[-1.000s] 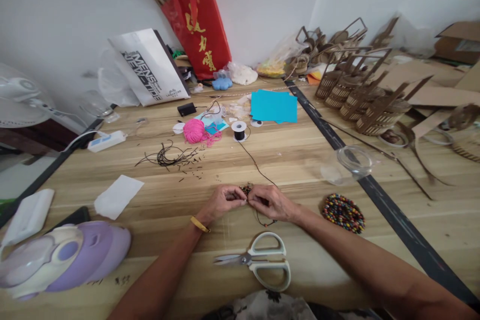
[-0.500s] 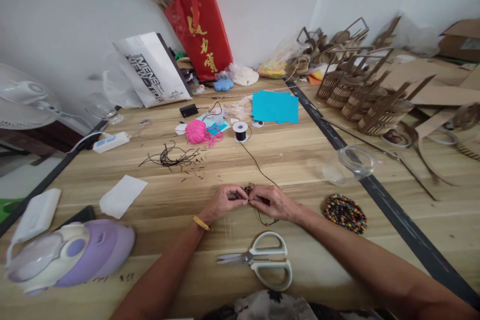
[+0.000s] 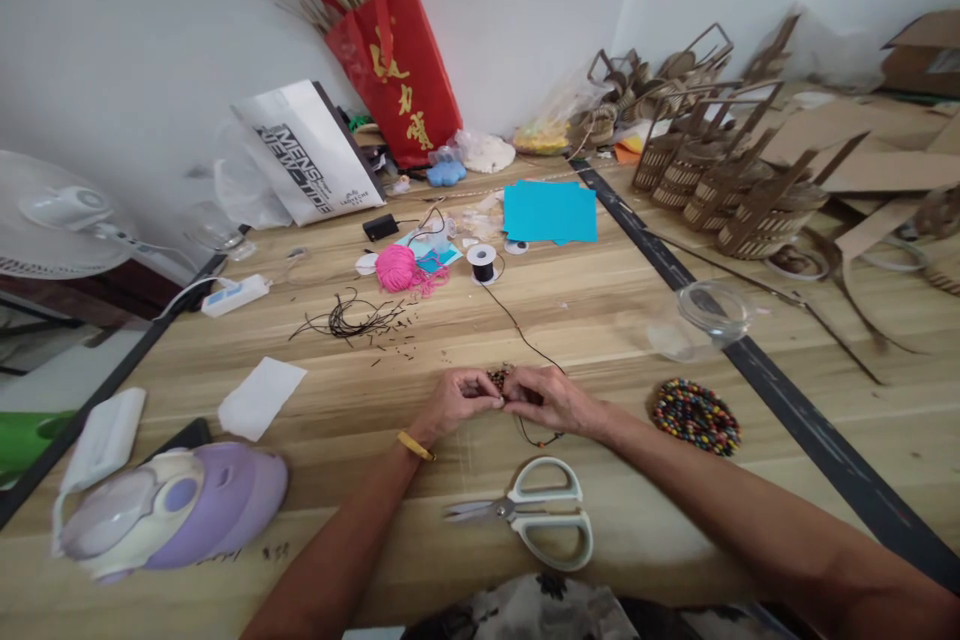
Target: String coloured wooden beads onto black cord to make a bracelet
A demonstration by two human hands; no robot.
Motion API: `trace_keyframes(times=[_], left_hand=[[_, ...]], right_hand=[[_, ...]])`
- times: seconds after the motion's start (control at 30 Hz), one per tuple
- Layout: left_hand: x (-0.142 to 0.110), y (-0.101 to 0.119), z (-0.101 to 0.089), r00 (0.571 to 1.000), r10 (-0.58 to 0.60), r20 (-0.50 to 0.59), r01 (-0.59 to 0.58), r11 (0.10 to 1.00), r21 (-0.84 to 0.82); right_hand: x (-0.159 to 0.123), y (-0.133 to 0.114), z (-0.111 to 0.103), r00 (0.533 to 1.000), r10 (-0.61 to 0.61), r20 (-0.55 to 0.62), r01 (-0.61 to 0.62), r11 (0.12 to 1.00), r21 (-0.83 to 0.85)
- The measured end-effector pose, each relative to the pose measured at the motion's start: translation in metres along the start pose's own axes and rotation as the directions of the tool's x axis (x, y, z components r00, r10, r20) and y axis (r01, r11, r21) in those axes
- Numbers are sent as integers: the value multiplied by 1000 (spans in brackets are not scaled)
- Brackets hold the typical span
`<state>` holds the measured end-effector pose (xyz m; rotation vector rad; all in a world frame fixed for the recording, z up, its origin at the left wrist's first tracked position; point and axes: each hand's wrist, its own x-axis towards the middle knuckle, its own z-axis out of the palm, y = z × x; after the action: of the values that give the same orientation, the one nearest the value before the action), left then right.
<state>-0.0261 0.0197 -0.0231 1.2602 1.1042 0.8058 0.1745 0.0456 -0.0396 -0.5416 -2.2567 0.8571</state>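
Note:
My left hand (image 3: pixel 457 402) and my right hand (image 3: pixel 551 400) meet fingertip to fingertip at the middle of the wooden table (image 3: pixel 600 320). Both pinch a small cluster of dark beads (image 3: pixel 496 379) strung on a thin black cord (image 3: pixel 521 335). The cord runs back to a black thread spool (image 3: pixel 482 262). A loop of cord with an orange bead hangs under my right hand. White-handled scissors (image 3: pixel 540 515) lie just in front of my hands. A round pile of coloured beads (image 3: pixel 695 416) lies to the right of my right hand.
A purple and white appliance (image 3: pixel 172 515), a white paper sheet (image 3: pixel 261 398) and cord scraps (image 3: pixel 352 318) lie to the left. Behind are a pink yarn ball (image 3: pixel 396 268), blue paper (image 3: pixel 550 211), a red bag (image 3: pixel 394 70). A clear lid (image 3: pixel 712 305) and wooden baskets (image 3: pixel 720 180) stand right.
My hands keep pinching the beads and cord in the same spot. The view has drifted slightly, so everything sits a little to the right.

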Motion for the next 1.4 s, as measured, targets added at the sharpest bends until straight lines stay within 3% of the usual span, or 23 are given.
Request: trace_keyframes(times=[0.47,0.83,1.0,1.4], left_hand=[[0,5,-5,998,24,62,-24,1000,-8],[1,-2,-7,990,91,110,-83,994,-75],[-1,4,-6,995,47,90,-42,998,-55],[-1,6,-5,998,30,60,-30,1000,-9]], right_hand=[[1,-8,-6,993,-80,91,82,997,-14],[0,-7,-8,995,34,92,-42,995,91],[1,-6,-7,994,88,71,-97,985,140],[3,-10,-9,992,90,88,-98,990,97]])
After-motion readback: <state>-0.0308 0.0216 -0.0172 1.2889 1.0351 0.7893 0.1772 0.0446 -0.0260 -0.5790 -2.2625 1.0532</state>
